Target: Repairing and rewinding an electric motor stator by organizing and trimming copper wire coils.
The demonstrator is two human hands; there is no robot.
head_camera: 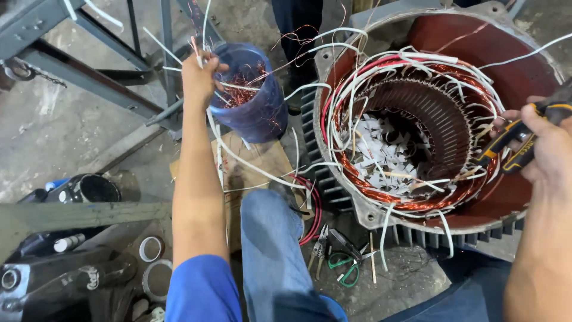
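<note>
Left hand (198,76) reaches out to the rim of the blue bucket (249,95), fingers pressed together on a pinch of copper wire scraps (241,90) and white sleeve ends at the rim. Right hand (548,149) is wrapped around black-and-yellow pliers (512,143), tip at the near edge of the stator (417,119), just beside the copper winding (411,200) and white sleeving. Judged step: clearing cut winding into the bucket. The next move calls for releasing over the bucket mouth, then an empty left hand back at the stator. Scissors (345,268) lie on the floor below, between the knees.
</note>
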